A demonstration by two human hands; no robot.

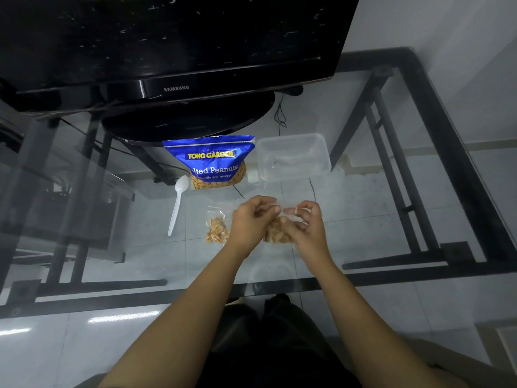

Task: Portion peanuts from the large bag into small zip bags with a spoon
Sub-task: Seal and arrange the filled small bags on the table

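A blue bag of salted peanuts (212, 163) stands upright on the glass table (363, 208). A white plastic spoon (176, 205) lies to its left, bowl pointing away from me. My left hand (251, 222) and my right hand (306, 222) both pinch the top edge of a small clear zip bag (278, 233) that holds peanuts. A second small zip bag with peanuts (216, 228) lies flat on the glass just left of my left hand.
A clear plastic container (292, 156) sits right of the blue bag. A black TV (173, 51) on a round stand (187, 121) rises behind the bag. The table's black frame (453, 163) runs along the right side and near edge.
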